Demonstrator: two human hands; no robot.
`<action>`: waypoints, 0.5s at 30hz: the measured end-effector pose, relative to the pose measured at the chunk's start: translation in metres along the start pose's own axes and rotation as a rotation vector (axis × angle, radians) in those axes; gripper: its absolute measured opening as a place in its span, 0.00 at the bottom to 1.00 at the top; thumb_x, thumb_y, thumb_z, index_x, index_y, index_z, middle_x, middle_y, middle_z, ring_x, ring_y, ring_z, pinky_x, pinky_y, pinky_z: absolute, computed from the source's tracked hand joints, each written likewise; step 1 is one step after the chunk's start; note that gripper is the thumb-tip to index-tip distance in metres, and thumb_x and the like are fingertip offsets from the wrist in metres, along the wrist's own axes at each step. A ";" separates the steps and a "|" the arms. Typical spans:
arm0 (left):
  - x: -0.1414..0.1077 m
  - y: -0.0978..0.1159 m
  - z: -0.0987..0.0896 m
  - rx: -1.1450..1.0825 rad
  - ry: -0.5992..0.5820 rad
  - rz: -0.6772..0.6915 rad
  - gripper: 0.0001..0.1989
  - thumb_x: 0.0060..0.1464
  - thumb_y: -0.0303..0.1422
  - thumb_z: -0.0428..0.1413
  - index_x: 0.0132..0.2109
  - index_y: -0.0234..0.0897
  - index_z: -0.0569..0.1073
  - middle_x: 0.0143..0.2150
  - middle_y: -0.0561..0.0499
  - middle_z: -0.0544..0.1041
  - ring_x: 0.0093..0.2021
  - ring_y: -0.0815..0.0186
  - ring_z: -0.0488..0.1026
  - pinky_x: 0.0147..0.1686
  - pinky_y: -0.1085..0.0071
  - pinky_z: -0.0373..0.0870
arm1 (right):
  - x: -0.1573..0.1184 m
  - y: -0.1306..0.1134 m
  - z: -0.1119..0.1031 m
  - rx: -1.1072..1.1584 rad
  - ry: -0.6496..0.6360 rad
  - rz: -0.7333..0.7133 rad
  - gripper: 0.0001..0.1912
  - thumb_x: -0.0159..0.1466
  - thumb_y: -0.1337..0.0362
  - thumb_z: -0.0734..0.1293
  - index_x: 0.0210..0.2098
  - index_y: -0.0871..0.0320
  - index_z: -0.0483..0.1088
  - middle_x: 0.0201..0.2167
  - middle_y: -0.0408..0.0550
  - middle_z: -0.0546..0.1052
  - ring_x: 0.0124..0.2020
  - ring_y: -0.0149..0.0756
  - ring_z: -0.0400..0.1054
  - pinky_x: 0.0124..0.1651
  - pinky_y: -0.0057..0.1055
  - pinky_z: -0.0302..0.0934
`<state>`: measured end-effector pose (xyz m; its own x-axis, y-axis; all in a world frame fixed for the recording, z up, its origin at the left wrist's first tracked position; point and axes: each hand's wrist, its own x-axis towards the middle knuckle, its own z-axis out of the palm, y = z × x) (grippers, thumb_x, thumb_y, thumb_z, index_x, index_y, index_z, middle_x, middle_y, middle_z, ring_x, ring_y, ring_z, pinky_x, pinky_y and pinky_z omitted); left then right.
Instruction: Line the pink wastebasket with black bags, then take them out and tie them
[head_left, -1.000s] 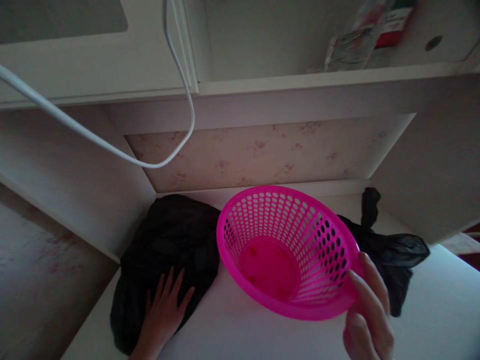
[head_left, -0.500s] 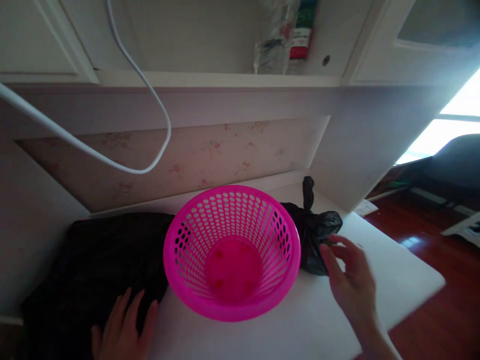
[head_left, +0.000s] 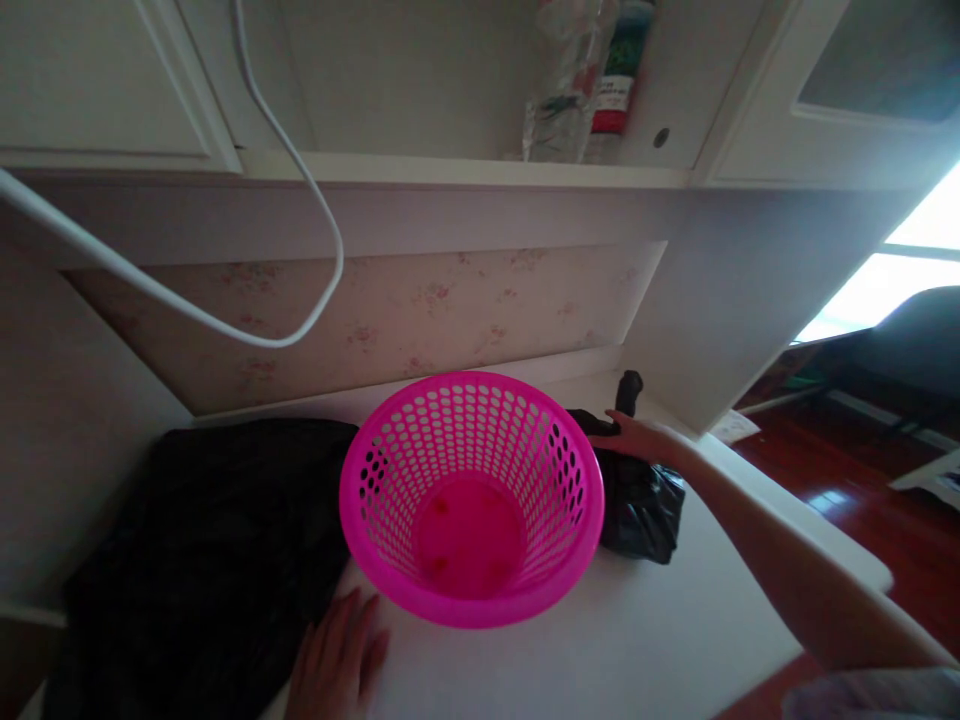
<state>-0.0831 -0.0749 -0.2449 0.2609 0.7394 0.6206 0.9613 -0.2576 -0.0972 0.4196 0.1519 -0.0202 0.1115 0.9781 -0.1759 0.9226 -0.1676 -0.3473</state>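
Note:
A bright pink plastic basket (head_left: 472, 610) with perforated sides stands upright on the white tabletop, nothing inside it. To its right sits a small black plastic bag (head_left: 643, 515) with a twisted top sticking up. My right hand (head_left: 641, 438) reaches across this bag from the right, its fingers closed around a dark fold of plastic by the basket's rim; the fingertips are partly hidden. At the lower left my left hand (head_left: 341, 655) rests with fingers stretched out, on the tabletop at the edge of a large black bag (head_left: 217, 560).
A white cable (head_left: 337, 260) hangs in a loop in front of the flowered back panel (head_left: 435, 300). Above is an open shelf (head_left: 450, 168) holding a clear plastic bottle (head_left: 562, 100) and a labelled bottle (head_left: 619, 80). The tabletop (head_left: 600, 640) ends at the right, over a reddish floor.
My right hand has moved up and left over the small bag, toward the basket, and the bag's shape has shifted. My left hand has slid right, off the large bag's middle.

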 end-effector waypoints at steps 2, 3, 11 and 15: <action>-0.005 0.002 0.002 0.028 -0.009 -0.009 0.18 0.70 0.42 0.47 0.53 0.40 0.78 0.52 0.38 0.84 0.49 0.49 0.82 0.48 0.50 0.77 | 0.006 0.002 0.010 -0.024 -0.087 0.001 0.30 0.61 0.47 0.76 0.55 0.61 0.77 0.50 0.60 0.83 0.52 0.55 0.78 0.57 0.47 0.69; -0.006 0.002 0.003 0.029 -0.014 -0.019 0.19 0.70 0.42 0.47 0.52 0.40 0.79 0.52 0.39 0.84 0.50 0.49 0.82 0.49 0.50 0.77 | 0.008 0.003 0.013 -0.035 -0.124 0.005 0.24 0.63 0.50 0.76 0.52 0.61 0.78 0.48 0.57 0.83 0.50 0.50 0.78 0.56 0.46 0.70; -0.008 0.002 0.006 0.060 -0.062 -0.005 0.18 0.69 0.41 0.49 0.48 0.43 0.82 0.52 0.41 0.84 0.51 0.49 0.81 0.52 0.50 0.75 | -0.004 0.010 -0.011 0.052 -0.036 0.028 0.09 0.69 0.62 0.69 0.39 0.61 0.80 0.39 0.54 0.84 0.40 0.43 0.80 0.46 0.37 0.73; -0.009 0.002 0.007 0.050 -0.047 -0.016 0.16 0.67 0.40 0.50 0.49 0.43 0.82 0.52 0.42 0.84 0.53 0.49 0.80 0.54 0.50 0.74 | -0.032 0.005 -0.028 0.184 0.163 0.004 0.15 0.66 0.58 0.68 0.45 0.59 0.82 0.39 0.55 0.86 0.38 0.47 0.81 0.41 0.36 0.74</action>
<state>-0.0833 -0.0774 -0.2557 0.2485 0.7720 0.5850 0.9682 -0.2153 -0.1271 0.4308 0.1232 0.0101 0.1863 0.9820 -0.0320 0.8412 -0.1762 -0.5112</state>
